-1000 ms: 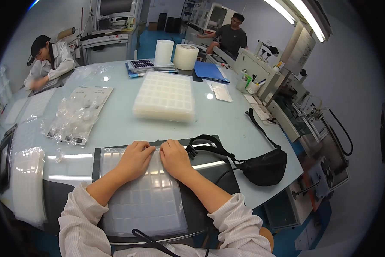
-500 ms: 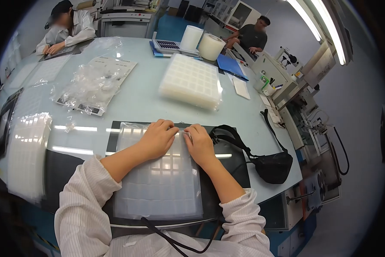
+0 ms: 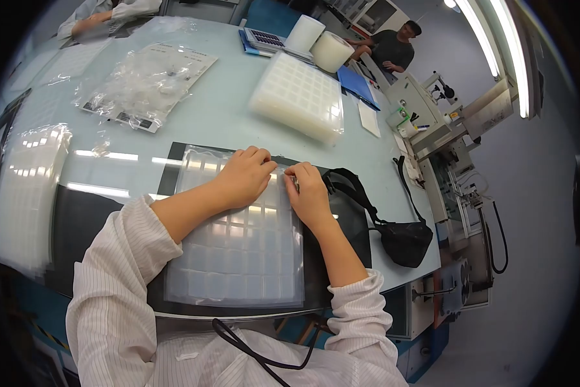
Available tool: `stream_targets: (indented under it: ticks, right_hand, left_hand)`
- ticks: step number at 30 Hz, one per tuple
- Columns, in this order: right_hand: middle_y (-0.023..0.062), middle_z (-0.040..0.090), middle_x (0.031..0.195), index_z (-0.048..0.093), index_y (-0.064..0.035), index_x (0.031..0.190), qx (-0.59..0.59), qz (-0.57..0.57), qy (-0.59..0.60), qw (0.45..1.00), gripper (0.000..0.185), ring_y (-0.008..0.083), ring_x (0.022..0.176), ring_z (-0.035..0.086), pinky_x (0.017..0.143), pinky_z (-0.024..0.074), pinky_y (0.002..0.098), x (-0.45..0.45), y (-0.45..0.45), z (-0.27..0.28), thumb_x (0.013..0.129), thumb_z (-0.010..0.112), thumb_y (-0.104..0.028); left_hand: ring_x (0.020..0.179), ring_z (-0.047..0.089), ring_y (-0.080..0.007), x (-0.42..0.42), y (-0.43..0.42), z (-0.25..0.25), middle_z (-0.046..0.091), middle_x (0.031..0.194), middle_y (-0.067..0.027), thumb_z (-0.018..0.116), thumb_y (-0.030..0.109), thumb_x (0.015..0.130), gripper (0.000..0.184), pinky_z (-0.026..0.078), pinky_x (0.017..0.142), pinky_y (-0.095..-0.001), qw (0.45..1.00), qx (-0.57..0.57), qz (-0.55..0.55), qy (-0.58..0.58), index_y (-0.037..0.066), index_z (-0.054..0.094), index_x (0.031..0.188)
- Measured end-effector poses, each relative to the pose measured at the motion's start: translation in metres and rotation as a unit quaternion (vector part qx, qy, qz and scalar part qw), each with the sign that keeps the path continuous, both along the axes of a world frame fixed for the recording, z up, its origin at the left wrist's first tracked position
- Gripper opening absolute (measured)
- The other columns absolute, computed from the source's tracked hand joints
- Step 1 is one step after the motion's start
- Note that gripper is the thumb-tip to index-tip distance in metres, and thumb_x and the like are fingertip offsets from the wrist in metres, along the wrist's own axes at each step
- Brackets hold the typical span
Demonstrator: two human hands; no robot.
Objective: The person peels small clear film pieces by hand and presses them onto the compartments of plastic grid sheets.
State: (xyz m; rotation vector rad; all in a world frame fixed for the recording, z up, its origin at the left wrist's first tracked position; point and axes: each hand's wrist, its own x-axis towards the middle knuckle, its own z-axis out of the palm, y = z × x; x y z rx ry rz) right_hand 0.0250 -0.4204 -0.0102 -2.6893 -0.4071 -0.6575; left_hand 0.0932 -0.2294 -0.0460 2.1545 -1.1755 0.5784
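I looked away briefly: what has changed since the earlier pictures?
The camera's view tipped down, so the clear, gridded plastic sheet appears higher. Nothing was visibly taken or released; the left hand and right hand stay near its far edge; the black fabric pouch stayed put.

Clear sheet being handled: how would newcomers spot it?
On the table, find the black mat beside the black bag. The clear sheet lies there; unlike the far pile, it has the left hand and right hand at one end.
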Motion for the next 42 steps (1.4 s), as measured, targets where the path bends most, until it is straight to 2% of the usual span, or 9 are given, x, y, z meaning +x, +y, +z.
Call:
stream_targets:
  ticks: [9, 14, 16, 18, 20, 23, 26, 35, 42]
  right_hand:
    - [0.0137, 0.063, 0.097, 0.064, -0.0018, 0.097, 0.046, 0.011, -0.049, 0.998, 0.011, 0.0350, 0.092, 0.062, 0.080, 0.0510, 0.0425, 0.001, -0.001, -0.004, 0.088, 0.070, -0.004]
    - [0.0138, 0.062, 0.094, 0.061, -0.0023, 0.092, -0.053, 0.011, -0.070, 0.996, 0.008, 0.0358, 0.092, 0.060, 0.078, 0.0496, 0.0436, 0.003, -0.003, 0.002, 0.088, 0.068, -0.003]
    - [0.0100, 0.066, 0.090, 0.063, -0.0011, 0.098, 0.070, 0.039, -0.027, 0.996, 0.006, 0.0225, 0.082, 0.063, 0.077, 0.0497, 0.0320, -0.002, -0.010, 0.008, 0.094, 0.066, -0.005]
    - [0.0017, 0.067, 0.093, 0.065, 0.0013, 0.105, 0.285, 0.061, 0.113, 0.950, 0.012, 0.0089, 0.084, 0.061, 0.074, 0.0489, 0.0259, -0.009, -0.009, 0.026, 0.100, 0.065, -0.010]
    - [-0.0005, 0.066, 0.094, 0.066, 0.0019, 0.106, 0.353, 0.093, 0.129, 0.922, 0.015, 0.0063, 0.085, 0.059, 0.073, 0.0487, 0.0249, -0.007, -0.005, 0.026, 0.101, 0.064, -0.012]
    - [0.0033, 0.068, 0.094, 0.069, 0.0006, 0.108, 0.310, 0.040, 0.069, 0.947, 0.016, 0.0105, 0.084, 0.062, 0.074, 0.0495, 0.0264, 0.003, 0.008, 0.016, 0.099, 0.066, -0.012]
    - [0.0121, 0.067, 0.097, 0.073, -0.0032, 0.106, 0.025, 0.023, -0.026, 0.999, 0.016, 0.0255, 0.086, 0.064, 0.080, 0.0520, 0.0362, 0.013, 0.010, -0.005, 0.091, 0.070, -0.011]
    - [0.0105, 0.067, 0.097, 0.071, -0.0013, 0.098, 0.005, 0.037, -0.026, 0.999, 0.011, 0.0274, 0.093, 0.062, 0.085, 0.0509, 0.0365, 0.012, 0.013, -0.009, 0.091, 0.070, -0.010]
    - [0.0094, 0.069, 0.099, 0.070, -0.0012, 0.098, 0.013, 0.040, -0.042, 0.998, 0.011, 0.0265, 0.093, 0.062, 0.084, 0.0504, 0.0363, 0.011, 0.016, -0.005, 0.090, 0.071, -0.009]
  left_hand:
    - [0.112, 0.057, -0.0320, -0.001, 0.000, 0.003, 0.062, 0.117, -0.0139, 0.061, 0.011, 0.092, 0.028, 0.046, 0.094, -0.0446, 0.999, 0.030, -0.009, 0.027, 0.005, 0.067, 0.118]
    - [0.110, 0.059, -0.0319, 0.001, 0.000, 0.005, 0.064, 0.116, -0.0143, 0.067, 0.014, 0.091, 0.029, 0.047, 0.095, -0.0432, 0.998, -0.047, -0.024, 0.043, 0.003, 0.068, 0.118]
    - [0.106, 0.061, -0.0299, -0.004, -0.003, 0.013, 0.066, 0.112, -0.0137, 0.069, 0.016, 0.092, 0.028, 0.049, 0.094, -0.0422, 0.994, -0.100, -0.021, 0.030, 0.002, 0.069, 0.116]
    - [0.091, 0.066, -0.0212, -0.012, -0.004, 0.036, 0.070, 0.097, -0.0101, 0.066, 0.016, 0.096, 0.022, 0.054, 0.085, -0.0365, 0.924, -0.160, -0.148, 0.313, 0.001, 0.071, 0.111]
    - [0.086, 0.066, -0.0174, -0.017, 0.002, 0.054, 0.069, 0.090, -0.0081, 0.062, 0.014, 0.098, 0.020, 0.054, 0.081, -0.0334, 0.901, -0.159, -0.141, 0.379, 0.000, 0.072, 0.109]
    - [0.079, 0.069, -0.0155, -0.015, 0.011, 0.057, 0.070, 0.090, -0.0105, 0.056, 0.014, 0.095, 0.026, 0.055, 0.064, -0.0327, 0.879, -0.173, -0.114, 0.429, -0.003, 0.071, 0.106]
    - [0.076, 0.060, -0.0108, -0.021, 0.032, 0.059, 0.061, 0.086, -0.0024, 0.050, 0.015, 0.099, 0.026, 0.049, 0.068, -0.0263, 0.836, -0.223, -0.031, 0.501, -0.001, 0.064, 0.113]
    - [0.070, 0.056, -0.0113, -0.025, 0.061, 0.024, 0.056, 0.075, -0.0013, 0.057, 0.035, 0.103, 0.036, 0.047, 0.065, -0.0292, 0.861, -0.234, -0.024, 0.451, 0.000, 0.061, 0.095]
    - [0.065, 0.047, -0.0060, -0.027, 0.062, 0.029, 0.052, 0.069, 0.0037, 0.051, 0.034, 0.107, 0.035, 0.042, 0.063, -0.0236, 0.863, -0.193, -0.041, 0.465, 0.002, 0.066, 0.105]
